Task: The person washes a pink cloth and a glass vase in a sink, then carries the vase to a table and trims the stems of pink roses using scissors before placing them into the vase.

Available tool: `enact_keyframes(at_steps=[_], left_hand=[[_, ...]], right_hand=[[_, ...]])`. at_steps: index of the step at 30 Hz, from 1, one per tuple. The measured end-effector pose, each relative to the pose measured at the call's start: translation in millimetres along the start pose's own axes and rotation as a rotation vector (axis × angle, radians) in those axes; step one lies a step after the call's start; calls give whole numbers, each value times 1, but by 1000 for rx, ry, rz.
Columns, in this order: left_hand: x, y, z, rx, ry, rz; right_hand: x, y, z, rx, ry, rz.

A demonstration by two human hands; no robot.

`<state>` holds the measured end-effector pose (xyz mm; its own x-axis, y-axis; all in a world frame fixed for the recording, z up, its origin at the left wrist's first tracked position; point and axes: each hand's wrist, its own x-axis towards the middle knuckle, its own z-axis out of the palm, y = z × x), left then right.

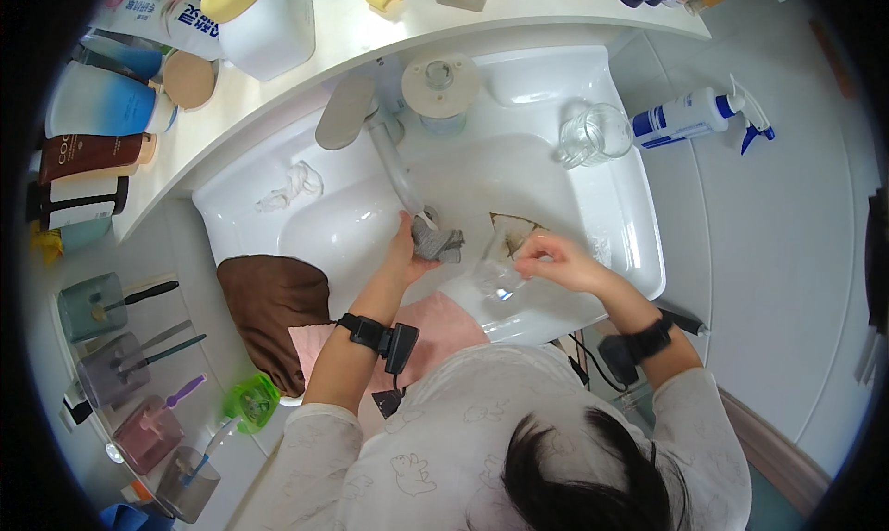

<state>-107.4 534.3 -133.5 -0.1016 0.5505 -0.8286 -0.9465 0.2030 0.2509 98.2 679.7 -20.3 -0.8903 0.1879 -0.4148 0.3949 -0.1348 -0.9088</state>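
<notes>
Over the sink (639, 253), the right hand (560, 262) pinches a clear glass (495, 278) by its rim, tilted, mouth toward that hand. The left hand (405, 253) clutches a grey cloth (437, 244) under the tap (394, 165). A white-and-blue spray bottle (690, 119) lies rightward.

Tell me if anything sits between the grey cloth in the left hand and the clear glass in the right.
Nothing visible does. The grey cloth and the clear glass are apart over the sink, with only bare basin between them.
</notes>
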Motion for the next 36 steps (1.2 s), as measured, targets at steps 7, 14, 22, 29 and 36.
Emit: enact_keyframes(at_steps=[7,14,22,29,36], left_hand=[[-6,-1,7,-47,-53,84],[-11,23,-8,97,7,237],[-32,56,-66,-39,116,403],[-35,57,-91,-181,157,407],[-28,51,-83,14,157,350]], right_hand=[[-54,-9,-24,-934,559,-285],[-63,6,-46,-1110,813,-240],[-58,24,-52,-1215,856,-143],[-54,29,-53,-1287,852,-134],[-54,31,-54,-1350,860,-163]])
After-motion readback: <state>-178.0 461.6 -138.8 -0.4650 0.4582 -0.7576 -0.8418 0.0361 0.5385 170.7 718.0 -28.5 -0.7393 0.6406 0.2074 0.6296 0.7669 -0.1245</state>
